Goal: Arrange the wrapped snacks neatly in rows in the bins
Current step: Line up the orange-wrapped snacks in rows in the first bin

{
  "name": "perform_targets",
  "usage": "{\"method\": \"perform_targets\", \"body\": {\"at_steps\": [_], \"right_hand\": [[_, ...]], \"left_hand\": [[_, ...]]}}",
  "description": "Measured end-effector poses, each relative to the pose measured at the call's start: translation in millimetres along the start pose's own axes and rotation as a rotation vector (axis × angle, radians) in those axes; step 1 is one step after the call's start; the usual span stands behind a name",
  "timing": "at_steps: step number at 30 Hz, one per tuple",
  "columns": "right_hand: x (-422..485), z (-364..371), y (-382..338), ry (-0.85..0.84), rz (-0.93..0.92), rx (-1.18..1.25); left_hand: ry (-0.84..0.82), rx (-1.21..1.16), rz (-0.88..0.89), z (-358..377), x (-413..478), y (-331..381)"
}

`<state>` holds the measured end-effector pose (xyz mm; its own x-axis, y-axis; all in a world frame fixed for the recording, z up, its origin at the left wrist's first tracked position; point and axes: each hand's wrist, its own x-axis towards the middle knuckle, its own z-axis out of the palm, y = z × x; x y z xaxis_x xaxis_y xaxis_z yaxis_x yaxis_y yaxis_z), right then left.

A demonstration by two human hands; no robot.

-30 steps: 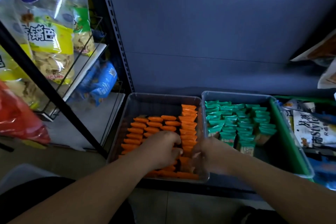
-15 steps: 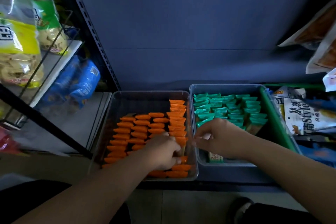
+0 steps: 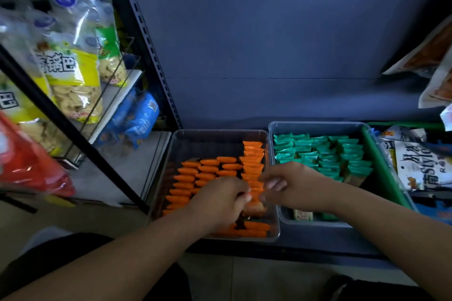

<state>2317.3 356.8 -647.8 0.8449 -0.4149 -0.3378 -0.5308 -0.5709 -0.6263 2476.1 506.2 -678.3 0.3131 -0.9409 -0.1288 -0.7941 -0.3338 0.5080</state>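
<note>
My left grip (image 3: 220, 200) and right grip (image 3: 293, 188) meet over the left bin (image 3: 210, 138). Between them sits one orange snack (image 3: 255, 194). The left fingers are curled and pinch its near end, and the right fingertips seem to close on the other end, though blur makes that side less sure. I judge I hold it with both so I can square it up and drop it into the long column directly beneath the grips, where a gap shows.

I see two clear bins side by side on the low shelf. The orange snacks (image 3: 208, 170) stand in four columns. Three short ones lie just left of the left grip, and one longer one runs from under the grips to the far wall. They lie crosswise and overlapping, presumably so each column packs tight. My hands hide too many packs for a full count.

Beyond and under the right grip, the right bin (image 3: 318, 127) holds the green snacks (image 3: 327, 154) in about four columns.
</note>
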Motion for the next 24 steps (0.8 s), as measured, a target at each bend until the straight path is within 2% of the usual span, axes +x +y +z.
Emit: {"method": "perform_targets", "body": {"at_steps": [4,7,15,17,21,24], "right_hand": [[-5,-3,-27,0.160,-0.110,0.337],[-14,-11,-42,0.223,-0.123,0.482],[-22,-16,-49,0.306,-0.130,0.735],[-19,-19,-49,0.405,-0.124,0.796],[-11,-26,-45,0.542,-0.083,0.903],[-5,-28,-43,0.614,-0.064,0.904]], "left_hand": [[0.108,-0.136,0.173,-45,-13,14],[0.219,-0.307,0.148,-71,-23,23],[0.405,-0.497,0.149,-65,-16,33],[0.357,-0.565,0.096,-64,-9,32],[0.099,-0.589,0.078,-57,0,31],[0.093,-0.626,0.069,-54,6,34]]}}
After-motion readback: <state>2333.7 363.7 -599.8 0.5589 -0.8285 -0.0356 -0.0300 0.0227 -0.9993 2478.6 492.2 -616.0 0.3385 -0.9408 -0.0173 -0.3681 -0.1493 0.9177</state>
